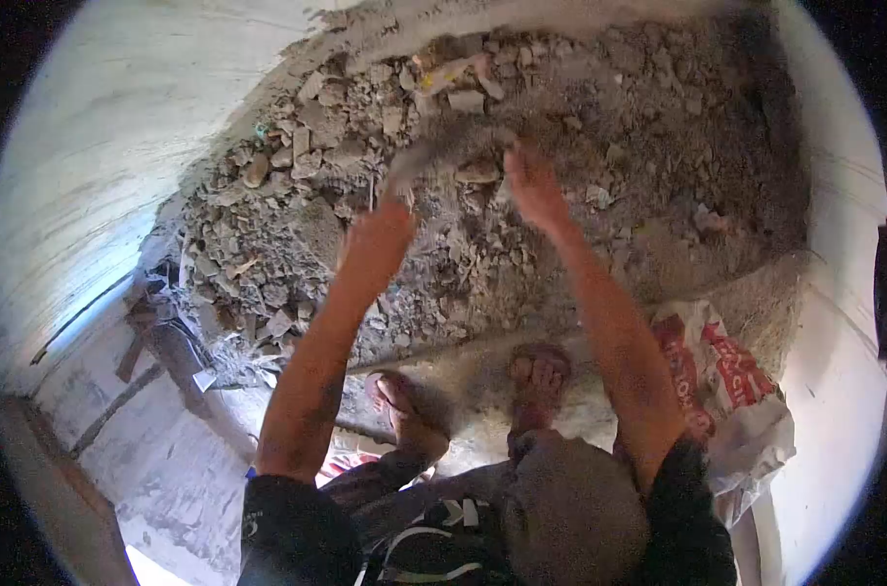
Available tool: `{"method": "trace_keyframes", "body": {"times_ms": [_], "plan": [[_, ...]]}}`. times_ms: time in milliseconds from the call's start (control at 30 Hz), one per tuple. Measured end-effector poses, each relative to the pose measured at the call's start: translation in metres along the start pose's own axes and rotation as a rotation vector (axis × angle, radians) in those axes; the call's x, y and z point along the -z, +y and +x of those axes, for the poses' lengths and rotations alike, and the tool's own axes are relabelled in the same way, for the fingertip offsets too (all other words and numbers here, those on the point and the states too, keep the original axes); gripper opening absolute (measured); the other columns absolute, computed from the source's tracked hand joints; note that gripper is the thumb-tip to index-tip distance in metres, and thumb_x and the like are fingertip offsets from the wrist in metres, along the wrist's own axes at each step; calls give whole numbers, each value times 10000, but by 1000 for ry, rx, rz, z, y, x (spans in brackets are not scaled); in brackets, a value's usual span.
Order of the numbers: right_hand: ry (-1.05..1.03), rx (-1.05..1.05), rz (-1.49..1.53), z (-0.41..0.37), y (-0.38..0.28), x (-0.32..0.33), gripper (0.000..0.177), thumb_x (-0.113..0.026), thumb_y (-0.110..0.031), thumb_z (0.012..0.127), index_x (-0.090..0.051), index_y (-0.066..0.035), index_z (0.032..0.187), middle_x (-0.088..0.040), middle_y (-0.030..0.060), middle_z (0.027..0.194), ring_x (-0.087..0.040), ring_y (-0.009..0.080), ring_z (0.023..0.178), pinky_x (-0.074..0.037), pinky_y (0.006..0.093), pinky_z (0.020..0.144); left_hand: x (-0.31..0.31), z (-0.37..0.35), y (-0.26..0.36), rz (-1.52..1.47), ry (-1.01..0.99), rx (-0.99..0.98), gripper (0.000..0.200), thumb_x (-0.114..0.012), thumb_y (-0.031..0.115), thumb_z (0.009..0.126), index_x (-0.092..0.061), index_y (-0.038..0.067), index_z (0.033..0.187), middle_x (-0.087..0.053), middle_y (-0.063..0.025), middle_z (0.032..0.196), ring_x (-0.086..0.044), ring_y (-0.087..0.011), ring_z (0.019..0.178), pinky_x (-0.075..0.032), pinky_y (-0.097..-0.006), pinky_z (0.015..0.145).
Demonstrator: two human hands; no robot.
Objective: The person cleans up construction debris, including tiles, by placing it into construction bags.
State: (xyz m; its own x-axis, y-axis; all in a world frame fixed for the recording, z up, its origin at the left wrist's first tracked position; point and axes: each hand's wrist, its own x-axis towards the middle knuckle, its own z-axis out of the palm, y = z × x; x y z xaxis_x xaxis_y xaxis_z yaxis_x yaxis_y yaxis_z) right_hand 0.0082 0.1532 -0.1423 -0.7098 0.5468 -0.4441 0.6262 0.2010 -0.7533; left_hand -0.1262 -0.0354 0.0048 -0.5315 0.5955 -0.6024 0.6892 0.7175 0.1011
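Observation:
My left hand (380, 236) is closed on something blurred, at the upper left of centre, over a heap of broken rubble and soil (443, 283). A dark, smeared curved shape (432, 151) runs from it toward my right hand; I cannot make out what it is. My right hand (538, 190) reaches over the heap to the right of it, its fingers smeared by motion near the far end of that shape. Whether it grips anything is unclear. A flat pale stone (477, 173) lies between the hands.
My feet in sandals (392, 393) stand at the heap's near edge. A white and red printed sack (731, 391) lies at the right. Pale walls (102, 137) rise on both sides. A crumpled wrapper (448, 75) rests on the rubble at the back.

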Motion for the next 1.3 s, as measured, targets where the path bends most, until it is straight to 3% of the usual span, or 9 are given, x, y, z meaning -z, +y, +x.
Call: {"method": "trace_keyframes", "body": {"times_ms": [233,300,433,533,700,800,867,1100,1300], "plan": [[-527,-164,166,-66,-16,27,622,-288,-534,946,-506,-54,1276,-546,222,1207,-519,385,1118,-411,485,944,7,-85,-8,-52,-291,95,437,-474,428,902,-464,34,1091,-631,-235,766,-624,-429,763,-491,-530,665],[124,49,-166,-40,7,17,611,-363,-522,939,-587,15,1126,-584,260,1060,-600,359,854,-476,484,830,34,-81,-2,90,-281,90,434,-480,433,900,-458,57,1115,-631,-232,776,-623,-425,764,-488,-526,678],[513,200,-347,23,28,-23,555,-403,-483,940,-615,29,957,-593,250,843,-593,358,727,-476,499,705,60,-18,4,58,-90,156,327,-510,306,883,-543,8,1012,-630,-232,795,-630,-406,774,-502,-501,692],[-112,205,-198,41,34,-48,553,-410,-491,938,-591,27,873,-556,216,680,-575,358,647,-448,492,610,16,57,15,81,24,73,230,-534,195,856,-606,-23,840,-639,-219,806,-646,-382,796,-529,-462,692],[-48,-211,-242,-3,-33,-29,495,-397,-429,959,-594,24,926,-585,196,713,-583,332,647,-455,468,602,-12,50,16,12,-51,121,212,-497,84,856,-563,-38,1016,-651,-226,890,-659,-377,827,-553,-450,676],[127,162,-321,-36,-4,-40,471,-387,-385,968,-599,33,1006,-605,195,786,-590,332,705,-486,475,663,-19,25,15,142,-95,-63,224,-495,91,859,-544,-32,1040,-644,-246,886,-658,-375,829,-553,-453,671],[-289,-147,-311,-81,-39,-7,460,-393,-377,963,-593,22,1076,-618,180,846,-592,334,752,-497,487,734,-39,-13,14,118,-122,-74,252,-498,130,868,-521,-22,1067,-649,-230,894,-658,-379,814,-550,-455,662],[-1033,310,-88,-152,-57,-33,400,-505,-390,895,-639,-13,911,-619,151,776,-598,288,740,-464,434,699,-6,-79,-17,-19,-68,-95,386,-466,354,918,-517,2,1068,-632,-222,805,-632,-397,780,-511,-486,702],[-87,121,-404,-28,-41,51,642,-457,-595,867,-448,-108,1285,-420,220,1295,-393,400,1206,-341,505,994,79,-44,0,113,-152,268,364,-437,276,918,-504,-48,1071,-651,-222,839,-650,-376,792,-512,-486,734]]}}
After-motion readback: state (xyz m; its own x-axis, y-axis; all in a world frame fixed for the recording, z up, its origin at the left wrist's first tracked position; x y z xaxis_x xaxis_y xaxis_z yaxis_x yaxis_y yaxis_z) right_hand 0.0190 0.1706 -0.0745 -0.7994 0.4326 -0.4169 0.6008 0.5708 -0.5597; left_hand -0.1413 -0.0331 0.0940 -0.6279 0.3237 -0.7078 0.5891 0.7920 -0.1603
